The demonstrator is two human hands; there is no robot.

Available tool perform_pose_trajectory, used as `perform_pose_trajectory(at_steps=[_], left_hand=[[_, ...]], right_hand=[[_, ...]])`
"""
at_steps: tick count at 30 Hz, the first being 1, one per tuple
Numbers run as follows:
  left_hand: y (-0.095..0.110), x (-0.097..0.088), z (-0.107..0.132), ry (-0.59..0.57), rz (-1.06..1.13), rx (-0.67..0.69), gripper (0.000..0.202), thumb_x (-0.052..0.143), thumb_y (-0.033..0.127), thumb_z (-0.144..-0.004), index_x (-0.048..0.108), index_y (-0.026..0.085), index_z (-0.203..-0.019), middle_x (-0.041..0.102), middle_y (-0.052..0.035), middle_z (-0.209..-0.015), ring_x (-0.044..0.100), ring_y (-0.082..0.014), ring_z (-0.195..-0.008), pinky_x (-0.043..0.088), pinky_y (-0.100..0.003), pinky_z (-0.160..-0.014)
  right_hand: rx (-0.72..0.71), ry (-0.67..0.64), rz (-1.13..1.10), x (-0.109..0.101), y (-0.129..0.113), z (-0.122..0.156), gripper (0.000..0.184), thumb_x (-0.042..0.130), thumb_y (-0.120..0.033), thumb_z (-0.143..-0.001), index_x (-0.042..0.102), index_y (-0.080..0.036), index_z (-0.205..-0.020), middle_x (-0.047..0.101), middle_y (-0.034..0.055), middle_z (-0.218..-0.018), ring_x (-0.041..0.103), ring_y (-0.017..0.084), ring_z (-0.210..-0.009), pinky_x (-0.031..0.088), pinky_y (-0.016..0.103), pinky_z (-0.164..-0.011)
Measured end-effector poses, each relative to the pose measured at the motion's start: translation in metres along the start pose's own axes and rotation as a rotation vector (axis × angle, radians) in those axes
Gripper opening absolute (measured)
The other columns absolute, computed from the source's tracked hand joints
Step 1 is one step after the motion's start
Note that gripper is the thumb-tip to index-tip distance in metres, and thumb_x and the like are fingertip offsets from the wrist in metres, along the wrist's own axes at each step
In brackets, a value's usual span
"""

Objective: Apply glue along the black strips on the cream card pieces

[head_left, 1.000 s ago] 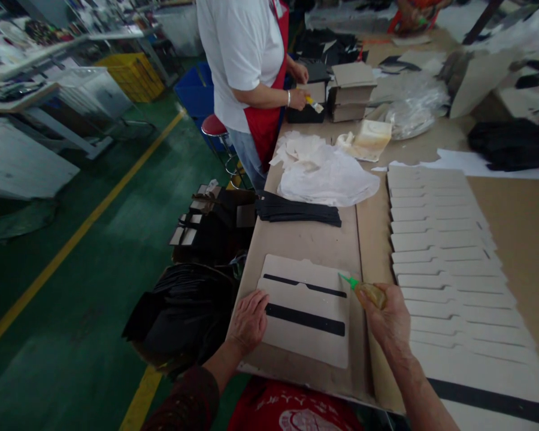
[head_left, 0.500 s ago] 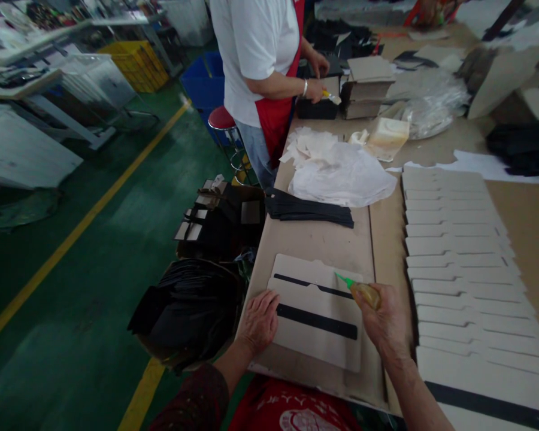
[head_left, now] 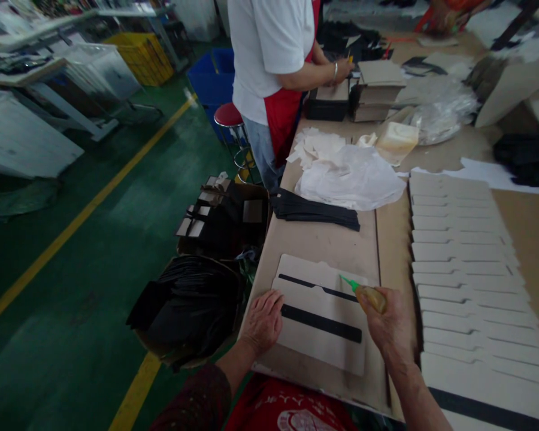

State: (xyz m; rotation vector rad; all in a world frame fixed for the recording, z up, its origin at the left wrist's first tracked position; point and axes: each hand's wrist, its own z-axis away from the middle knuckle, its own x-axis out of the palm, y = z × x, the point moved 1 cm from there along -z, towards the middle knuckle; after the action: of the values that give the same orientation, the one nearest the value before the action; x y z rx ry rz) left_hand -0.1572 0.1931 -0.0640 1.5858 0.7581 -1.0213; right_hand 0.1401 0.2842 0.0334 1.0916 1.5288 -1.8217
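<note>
My right hand (head_left: 388, 326) is closed round a small amber glue bottle (head_left: 371, 296) whose green nozzle (head_left: 348, 282) points down-left at the top edge of a grey card panel (head_left: 317, 341). That panel carries a black strip (head_left: 321, 323) and lies over a second panel with its own thin black strip (head_left: 305, 283). My left hand (head_left: 264, 320) rests flat, fingers spread, on the panels' left edge, holding them on the brown table (head_left: 323, 245).
Several overlapping grey card panels (head_left: 462, 263) are laid out to the right. A stack of black strips (head_left: 314, 211) and white paper (head_left: 350, 176) lie further up. A person in a white shirt and red apron (head_left: 273, 66) works at card stacks (head_left: 377, 90). A box of black pieces (head_left: 188, 305) sits on the green floor.
The view has shifted a little, so everything sits slightly further right. The nozzle stays at the panel's top edge. The other person's hands have moved further up the table.
</note>
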Motion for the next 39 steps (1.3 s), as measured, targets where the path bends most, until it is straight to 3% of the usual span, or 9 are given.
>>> perform_pose_trajectory(at_steps=[3, 9, 15, 25, 32, 39], left_hand=[[0.001, -0.001, 0.000, 0.008, 0.000, 0.005, 0.048, 0.047, 0.016, -0.091, 0.053, 0.015, -0.138, 0.057, -0.0111, -0.140, 0.047, -0.0278, -0.132, 0.039, -0.045, -0.107], [0.002, -0.004, -0.002, 0.005, 0.008, -0.002, 0.046, 0.046, 0.017, -0.091, 0.054, 0.015, -0.137, 0.058, -0.0111, -0.139, 0.048, -0.0281, -0.132, 0.039, -0.046, -0.106], [0.003, -0.006, -0.002, -0.003, -0.002, 0.002, 0.046, 0.046, 0.017, -0.091, 0.054, 0.014, -0.136, 0.058, -0.0116, -0.139, 0.048, -0.0284, -0.131, 0.040, -0.046, -0.105], [0.004, -0.007, -0.002, -0.014, 0.037, -0.015, 0.045, 0.048, 0.018, -0.091, 0.055, 0.015, -0.135, 0.058, -0.0113, -0.139, 0.048, -0.0284, -0.131, 0.041, -0.048, -0.106], [0.003, -0.006, -0.001, -0.004, 0.073, -0.020, 0.046, 0.048, 0.020, -0.091, 0.054, 0.017, -0.137, 0.057, -0.0104, -0.140, 0.048, -0.0286, -0.133, 0.040, -0.047, -0.107], [0.002, -0.004, 0.002, -0.047, 0.105, -0.034, 0.053, 0.049, 0.019, -0.089, 0.050, 0.018, -0.141, 0.054, -0.0111, -0.144, 0.045, -0.0291, -0.136, 0.039, -0.049, -0.108]], right_hand=[[-0.038, -0.027, -0.038, 0.007, -0.014, 0.001, 0.047, 0.057, -0.064, -0.082, 0.060, -0.020, -0.098, 0.058, 0.0060, -0.093, 0.056, 0.023, -0.082, 0.044, 0.038, -0.073], [-0.060, 0.003, -0.005, 0.007, -0.012, -0.001, 0.048, 0.057, -0.065, -0.082, 0.059, -0.020, -0.099, 0.057, 0.0059, -0.093, 0.055, 0.023, -0.082, 0.044, 0.038, -0.072], [-0.143, -0.040, -0.064, 0.027, -0.022, -0.003, 0.047, 0.057, -0.066, -0.083, 0.060, -0.021, -0.097, 0.056, 0.0056, -0.094, 0.056, 0.023, -0.086, 0.045, 0.037, -0.076], [-0.187, -0.078, -0.059, 0.043, -0.043, -0.002, 0.045, 0.056, -0.066, -0.085, 0.059, -0.022, -0.095, 0.057, 0.0032, -0.091, 0.055, 0.020, -0.081, 0.043, 0.034, -0.069], [-0.233, -0.039, -0.003, 0.042, -0.046, -0.006, 0.043, 0.056, -0.064, -0.087, 0.059, -0.022, -0.097, 0.057, 0.0035, -0.092, 0.055, 0.020, -0.083, 0.042, 0.033, -0.070], [-0.364, -0.134, -0.073, 0.080, -0.082, -0.003, 0.034, 0.052, -0.056, -0.091, 0.057, -0.023, -0.097, 0.056, 0.0043, -0.093, 0.055, 0.020, -0.084, 0.043, 0.033, -0.070]])
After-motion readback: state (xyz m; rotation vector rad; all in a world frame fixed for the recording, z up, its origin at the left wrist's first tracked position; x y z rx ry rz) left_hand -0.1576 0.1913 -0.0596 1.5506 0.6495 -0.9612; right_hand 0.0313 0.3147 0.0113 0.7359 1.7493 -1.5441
